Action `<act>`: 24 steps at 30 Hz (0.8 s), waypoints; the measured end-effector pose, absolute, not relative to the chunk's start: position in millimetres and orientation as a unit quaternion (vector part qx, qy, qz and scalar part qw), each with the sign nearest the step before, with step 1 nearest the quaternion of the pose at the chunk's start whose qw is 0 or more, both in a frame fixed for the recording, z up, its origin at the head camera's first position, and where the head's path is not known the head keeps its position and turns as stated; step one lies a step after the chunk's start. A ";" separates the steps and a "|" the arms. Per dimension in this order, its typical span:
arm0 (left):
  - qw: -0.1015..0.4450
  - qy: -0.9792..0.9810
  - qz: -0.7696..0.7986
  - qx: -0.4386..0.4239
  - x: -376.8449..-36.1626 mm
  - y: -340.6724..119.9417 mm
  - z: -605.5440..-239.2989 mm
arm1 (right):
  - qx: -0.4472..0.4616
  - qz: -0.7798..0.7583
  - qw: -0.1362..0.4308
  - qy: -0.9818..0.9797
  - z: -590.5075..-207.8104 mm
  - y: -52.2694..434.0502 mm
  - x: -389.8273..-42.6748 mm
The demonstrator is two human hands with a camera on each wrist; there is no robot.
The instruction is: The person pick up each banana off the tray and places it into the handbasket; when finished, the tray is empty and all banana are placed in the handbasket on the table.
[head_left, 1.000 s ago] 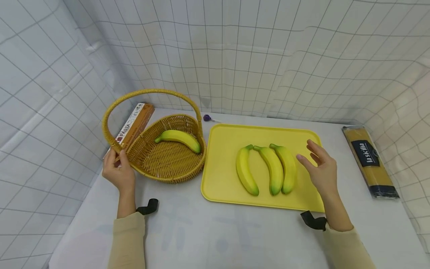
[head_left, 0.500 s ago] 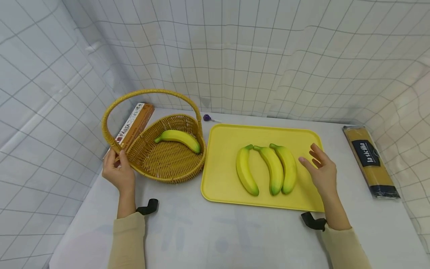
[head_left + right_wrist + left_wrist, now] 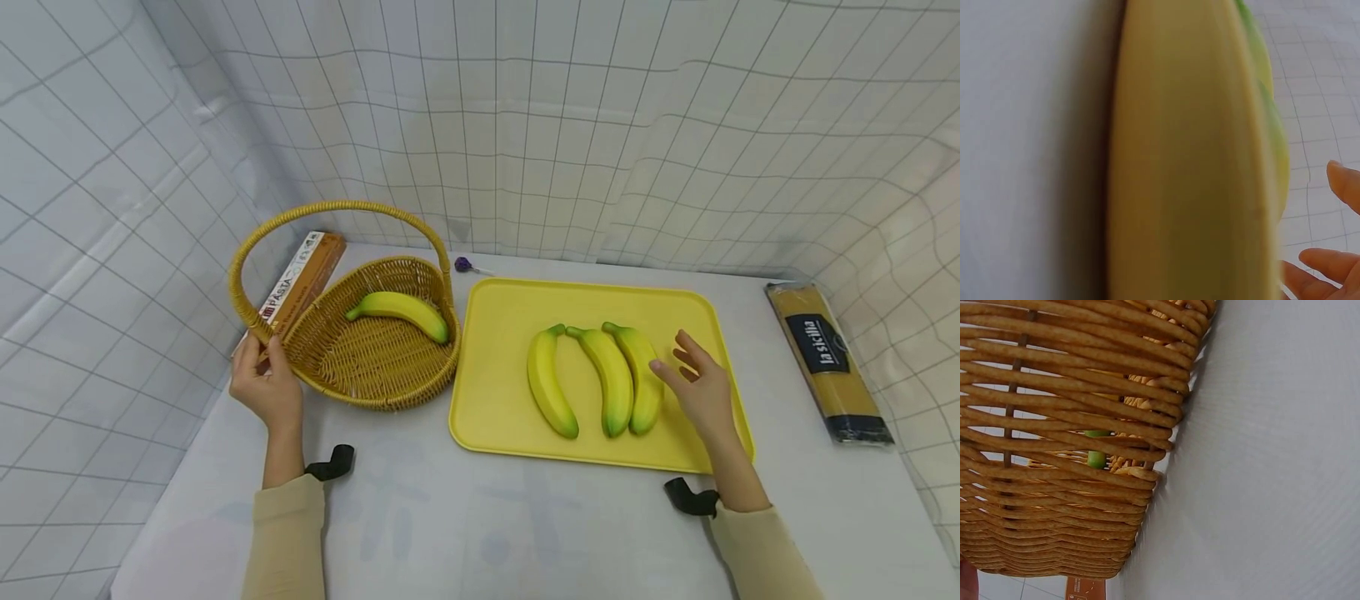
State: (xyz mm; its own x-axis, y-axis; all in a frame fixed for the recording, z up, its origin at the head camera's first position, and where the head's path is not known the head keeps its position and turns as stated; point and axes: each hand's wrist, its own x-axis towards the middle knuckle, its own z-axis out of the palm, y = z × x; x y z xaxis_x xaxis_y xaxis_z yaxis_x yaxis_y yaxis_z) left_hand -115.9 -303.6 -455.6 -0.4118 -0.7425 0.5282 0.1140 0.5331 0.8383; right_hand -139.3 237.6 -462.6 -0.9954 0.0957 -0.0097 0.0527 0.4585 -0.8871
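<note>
My left hand (image 3: 267, 387) pinches the left side of a wicker basket (image 3: 363, 367), where its tall handle meets the rim. One banana (image 3: 401, 312) lies inside the basket; a green tip of it (image 3: 1097, 460) shows through the weave in the left wrist view. To the right is a yellow tray (image 3: 491, 375) bearing a left banana (image 3: 551, 385), a middle banana (image 3: 611, 379) and a right banana (image 3: 643, 387). Over the tray's right part, my right hand (image 3: 705, 400) holds nothing, thumb and fingers spread, the thumb tip overlapping the right banana.
Behind the basket's left side leans a pasta box (image 3: 303, 283). A purple lollipop (image 3: 463, 264) lies behind the tray's back left corner. At the far right rests a packet of spaghetti (image 3: 825, 358). Gridded white cloth (image 3: 555, 150) hangs around the table.
My right hand has drawn slightly back, then shifted left toward the right banana. The left hand keeps its hold, and the basket and bananas stay in place.
</note>
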 end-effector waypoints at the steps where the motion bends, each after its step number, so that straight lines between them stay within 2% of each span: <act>1: 0.497 -0.720 -0.432 0.219 -115.8 -303.4 -455.6 | -0.043 0.518 0.019 -0.854 -463.9 237.4 -139.5; 24: 0.495 -0.724 -0.431 0.212 -114.4 -302.3 -455.3 | -0.033 0.487 -0.027 -0.872 -484.5 230.9 -141.5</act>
State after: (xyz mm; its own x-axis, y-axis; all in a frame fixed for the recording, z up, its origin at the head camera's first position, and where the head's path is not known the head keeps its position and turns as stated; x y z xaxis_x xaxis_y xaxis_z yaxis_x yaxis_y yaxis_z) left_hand -114.4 -302.3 -455.3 -0.4207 -0.7338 0.5334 0.1191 0.5382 0.8343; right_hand -141.5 230.9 -484.5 -0.9964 0.0307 -0.0786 0.0831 0.5239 -0.8477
